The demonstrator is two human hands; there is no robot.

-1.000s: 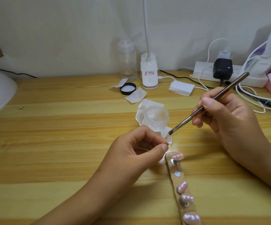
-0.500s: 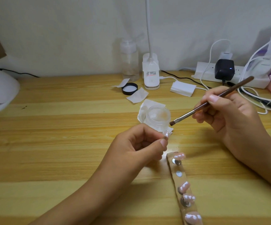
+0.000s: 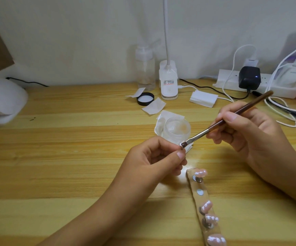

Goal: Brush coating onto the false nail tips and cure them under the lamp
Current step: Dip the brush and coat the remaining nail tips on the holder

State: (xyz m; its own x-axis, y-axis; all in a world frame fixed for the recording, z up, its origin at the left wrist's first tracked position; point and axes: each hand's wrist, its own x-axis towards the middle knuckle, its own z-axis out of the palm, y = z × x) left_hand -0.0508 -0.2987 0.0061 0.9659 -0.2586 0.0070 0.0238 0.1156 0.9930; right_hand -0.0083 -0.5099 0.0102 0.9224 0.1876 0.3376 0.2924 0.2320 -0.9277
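My left hand pinches a small false nail tip between thumb and forefinger, above the wooden desk. My right hand grips a brown-handled brush like a pen. Its dark bristles touch the nail tip. Just behind stands an open clear jar of coating on a white wipe. A narrow holder strip lies at the lower right with several pink nail tips on it. The white curing lamp sits at the far left edge.
A black jar lid, paper scraps and a clear pump bottle stand at the back. A white clip lamp base, a stack of white pads, a power strip with chargers and loose cables fill the back right.
The brush came down and left from beside the jar onto the nail tip. My left hand raised the tip slightly toward the jar.
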